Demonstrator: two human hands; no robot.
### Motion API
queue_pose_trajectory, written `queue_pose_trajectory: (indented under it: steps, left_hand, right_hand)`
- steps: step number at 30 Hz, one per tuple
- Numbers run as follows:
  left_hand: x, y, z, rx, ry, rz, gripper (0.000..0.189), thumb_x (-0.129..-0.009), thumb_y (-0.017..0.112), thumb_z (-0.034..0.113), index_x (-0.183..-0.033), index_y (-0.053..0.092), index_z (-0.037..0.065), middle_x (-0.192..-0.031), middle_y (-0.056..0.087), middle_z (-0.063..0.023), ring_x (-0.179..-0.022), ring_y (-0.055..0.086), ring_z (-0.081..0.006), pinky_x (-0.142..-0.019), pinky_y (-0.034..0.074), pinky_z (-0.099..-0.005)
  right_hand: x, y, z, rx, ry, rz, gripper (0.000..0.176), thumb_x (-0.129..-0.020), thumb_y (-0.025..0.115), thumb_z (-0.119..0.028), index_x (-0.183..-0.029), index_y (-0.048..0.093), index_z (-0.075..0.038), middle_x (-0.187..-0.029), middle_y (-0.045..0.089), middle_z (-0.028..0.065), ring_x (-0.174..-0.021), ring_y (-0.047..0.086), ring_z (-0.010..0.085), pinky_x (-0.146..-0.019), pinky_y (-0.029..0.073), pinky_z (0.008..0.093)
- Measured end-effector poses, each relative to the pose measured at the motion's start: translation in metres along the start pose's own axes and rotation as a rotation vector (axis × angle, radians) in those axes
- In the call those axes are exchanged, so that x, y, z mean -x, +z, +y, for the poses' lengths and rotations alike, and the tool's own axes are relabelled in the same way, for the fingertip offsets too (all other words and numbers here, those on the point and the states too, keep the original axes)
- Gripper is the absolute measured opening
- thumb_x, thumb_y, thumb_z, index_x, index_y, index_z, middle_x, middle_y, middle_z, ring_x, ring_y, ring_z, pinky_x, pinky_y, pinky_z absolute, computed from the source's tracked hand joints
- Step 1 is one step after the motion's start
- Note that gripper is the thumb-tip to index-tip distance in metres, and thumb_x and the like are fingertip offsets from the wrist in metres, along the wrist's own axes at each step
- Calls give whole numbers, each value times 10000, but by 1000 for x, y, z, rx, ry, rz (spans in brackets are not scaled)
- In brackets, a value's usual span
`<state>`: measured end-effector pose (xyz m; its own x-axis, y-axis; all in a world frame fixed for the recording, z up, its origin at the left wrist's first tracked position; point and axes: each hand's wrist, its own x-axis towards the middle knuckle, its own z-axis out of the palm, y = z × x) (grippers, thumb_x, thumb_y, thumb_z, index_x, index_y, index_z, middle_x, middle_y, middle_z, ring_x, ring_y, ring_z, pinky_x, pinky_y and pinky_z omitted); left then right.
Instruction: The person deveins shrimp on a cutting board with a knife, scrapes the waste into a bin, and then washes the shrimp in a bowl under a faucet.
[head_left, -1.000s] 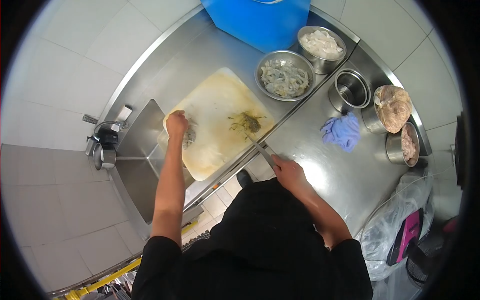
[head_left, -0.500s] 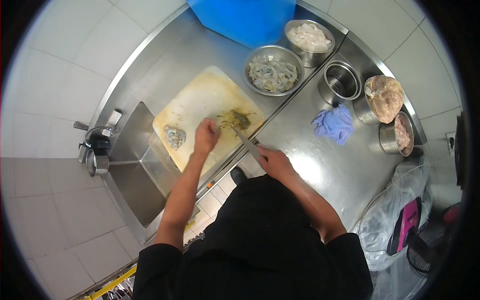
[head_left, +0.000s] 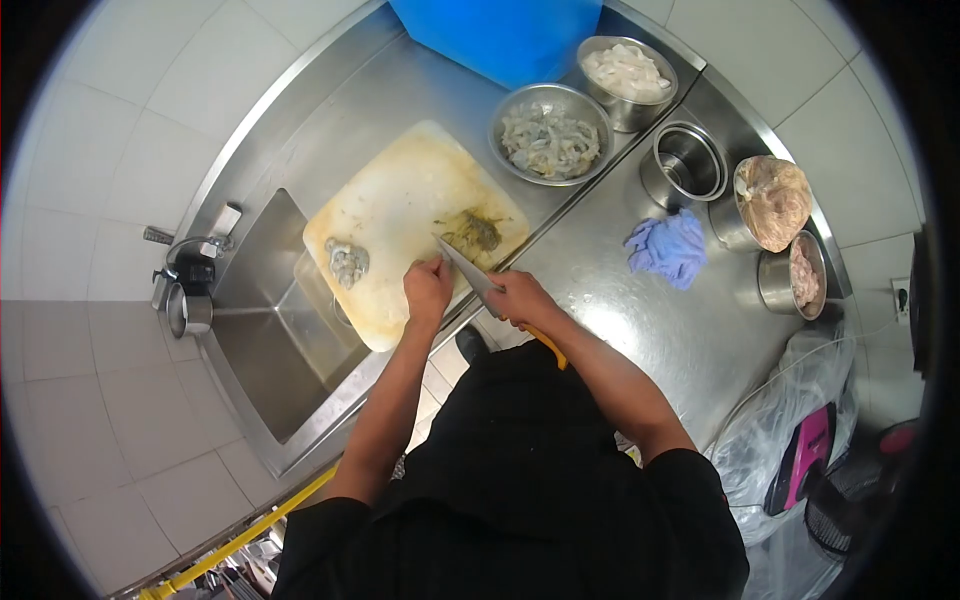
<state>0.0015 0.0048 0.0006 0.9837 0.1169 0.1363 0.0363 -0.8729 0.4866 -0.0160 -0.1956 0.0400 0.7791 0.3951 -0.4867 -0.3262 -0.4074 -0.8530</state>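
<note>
My right hand (head_left: pixel 520 299) is wrapped round a knife (head_left: pixel 470 268) with a yellow handle, its blade pointing up and left over the near right part of a stained white cutting board (head_left: pixel 400 200). Close to the blade, my left hand (head_left: pixel 428 285) has its fingers pinched together; what they hold is too small to make out. Dark greenish scraps (head_left: pixel 472 232) lie just beyond the blade. A small heap of grey, shrimp-like pieces (head_left: pixel 347 262) sits at the board's left side. Beyond the board stands a metal bowl (head_left: pixel 551 135) of similar pieces.
Left of the board is a sink (head_left: pixel 280 330) with a faucet (head_left: pixel 195 245). A blue container (head_left: pixel 500 35) stands at the back. To the right are a pot of pale pieces (head_left: pixel 628 72), an empty pot (head_left: pixel 685 163), a blue cloth (head_left: pixel 668 248), a bagged item (head_left: pixel 773 203) and a meat pot (head_left: pixel 803 275).
My left hand has moved nearer to me and slightly right. The knife has shifted left and now angles beside that hand, with its yellow handle showing. The camera view has shifted slightly.
</note>
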Motion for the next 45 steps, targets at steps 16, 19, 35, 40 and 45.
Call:
queue_pose_trajectory:
  steps: [16,19,35,40,45]
  left_hand:
    - [10,3,9,79,-120,83,170,-806,558,149,-743,643,15,-638,567,-223,-550,581,-361,-520,443,-398]
    - [10,3,9,61,-140,85,177,-809,561,158,-765,654,13,-647,579,-222,-554,592,-353,-528,453,-394]
    - [11,5,11,-16,-137,118,172,-762,646,196,-772,673,27,-706,635,-175,-702,619,-342,-656,483,-425]
    - [-26,-33,38,511,-478,-402,318,-814,678,314,-892,674,6,-714,622,-50,-646,558,-155,-603,468,-281]
    - [-58,-95,83,1088,-265,-443,307,-887,617,269,-1028,669,1,-789,634,-13,-642,540,-119,-608,465,-254]
  right_hand:
    - [67,3,40,364,-354,232,328,-852,533,-176,-1169,594,-117,-715,646,193,-597,643,319,-552,510,448]
    - [61,12,37,468,-377,274,306,-842,506,-129,-1136,577,-81,-741,644,213,-679,641,374,-599,505,497]
    - [63,13,31,720,-171,479,388,-862,513,-139,-1247,507,-90,-614,611,172,-570,626,356,-524,511,458]
    - [54,11,48,638,-153,415,390,-864,516,-155,-1252,507,-120,-637,606,197,-640,620,401,-596,504,489]
    - [58,9,33,591,-105,360,396,-852,495,-134,-1244,523,-92,-697,620,226,-693,625,409,-647,498,514]
